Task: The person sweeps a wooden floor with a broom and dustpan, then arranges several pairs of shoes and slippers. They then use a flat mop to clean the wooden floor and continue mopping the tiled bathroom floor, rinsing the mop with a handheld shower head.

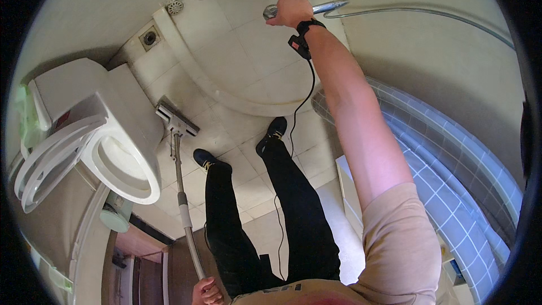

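Observation:
My right hand (291, 12) reaches far forward, its fingers wrapped round a chrome hand shower (328, 7). The shower's round head pokes out left of the fist, and a metal hose (429, 10) trails from its other end toward the right wall. Down at the lower edge, my left hand (208, 292) is closed round the grey pole of a mop (185, 214). The mop's wide, flat head (176, 119) rests on the tiled floor between the toilet and my left shoe. A black band with a small device (300, 45) and a cable is on my right wrist.
A white toilet (127, 161) with its lid and seat raised stands on the left. A low curved curb (197, 73) bounds the shower floor ahead. Floor drains (149, 38) sit near the walls. A blue checked shower curtain (446, 181) hangs on the right.

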{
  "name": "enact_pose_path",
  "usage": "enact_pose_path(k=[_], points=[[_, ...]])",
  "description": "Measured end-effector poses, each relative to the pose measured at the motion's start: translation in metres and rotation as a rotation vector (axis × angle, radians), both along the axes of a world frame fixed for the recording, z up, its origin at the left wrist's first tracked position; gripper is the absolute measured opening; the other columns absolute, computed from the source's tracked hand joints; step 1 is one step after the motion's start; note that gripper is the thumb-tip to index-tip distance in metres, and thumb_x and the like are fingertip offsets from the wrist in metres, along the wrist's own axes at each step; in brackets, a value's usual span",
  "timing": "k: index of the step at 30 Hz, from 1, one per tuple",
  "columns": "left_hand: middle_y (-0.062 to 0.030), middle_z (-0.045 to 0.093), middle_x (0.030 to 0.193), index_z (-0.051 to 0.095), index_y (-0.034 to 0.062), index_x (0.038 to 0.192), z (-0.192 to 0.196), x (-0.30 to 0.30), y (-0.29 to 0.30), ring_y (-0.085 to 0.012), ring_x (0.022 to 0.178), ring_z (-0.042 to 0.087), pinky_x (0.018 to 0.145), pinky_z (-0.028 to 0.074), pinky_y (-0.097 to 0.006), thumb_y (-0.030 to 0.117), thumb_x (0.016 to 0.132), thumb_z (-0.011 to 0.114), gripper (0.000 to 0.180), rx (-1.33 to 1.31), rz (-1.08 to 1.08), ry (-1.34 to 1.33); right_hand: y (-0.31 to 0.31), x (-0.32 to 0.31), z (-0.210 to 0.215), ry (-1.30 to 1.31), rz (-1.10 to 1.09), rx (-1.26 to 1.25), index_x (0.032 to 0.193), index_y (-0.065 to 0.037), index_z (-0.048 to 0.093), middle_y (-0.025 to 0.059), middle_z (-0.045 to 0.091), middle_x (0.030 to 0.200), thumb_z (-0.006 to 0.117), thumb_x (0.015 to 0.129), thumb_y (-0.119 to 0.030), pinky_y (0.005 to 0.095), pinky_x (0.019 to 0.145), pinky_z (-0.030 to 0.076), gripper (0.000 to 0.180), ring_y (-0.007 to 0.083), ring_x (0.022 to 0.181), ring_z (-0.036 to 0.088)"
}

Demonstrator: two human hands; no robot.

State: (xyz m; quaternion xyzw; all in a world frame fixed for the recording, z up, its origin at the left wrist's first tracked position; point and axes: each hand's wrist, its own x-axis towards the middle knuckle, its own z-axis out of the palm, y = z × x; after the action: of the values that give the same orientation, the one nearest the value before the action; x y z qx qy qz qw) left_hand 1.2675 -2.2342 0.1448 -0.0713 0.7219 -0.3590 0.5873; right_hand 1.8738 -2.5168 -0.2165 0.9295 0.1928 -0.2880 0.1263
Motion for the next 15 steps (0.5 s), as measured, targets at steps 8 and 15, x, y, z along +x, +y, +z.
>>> enact_pose_path(k=[8,15], points=[[0.0037,0.025,0.048,0.032,0.0196,0.063,-0.001,-0.008,-0.005,-0.0115,0.042,0.017,0.041,0.021,-0.03,0.024,0.109,0.044,0.047,0.0,0.026,0.013,-0.078,0.026,0.016,-0.13,-0.06,0.083,0.096,-0.006,0.076,0.0165,0.074,0.096,0.073,0.075,-0.069,0.0457,0.079,0.058,0.066,0.0348,0.089,0.072],[0.0047,0.029,0.048,0.034,0.0205,0.063,-0.002,-0.005,-0.008,-0.0109,0.039,0.022,0.038,0.021,-0.03,0.025,0.109,0.042,0.048,-0.019,0.046,0.078,-0.164,0.013,0.035,-0.06,-0.203,-0.056,0.097,-0.006,0.077,0.0154,0.075,0.099,0.077,0.073,-0.065,0.045,0.081,0.058,0.064,0.0339,0.092,0.072]])
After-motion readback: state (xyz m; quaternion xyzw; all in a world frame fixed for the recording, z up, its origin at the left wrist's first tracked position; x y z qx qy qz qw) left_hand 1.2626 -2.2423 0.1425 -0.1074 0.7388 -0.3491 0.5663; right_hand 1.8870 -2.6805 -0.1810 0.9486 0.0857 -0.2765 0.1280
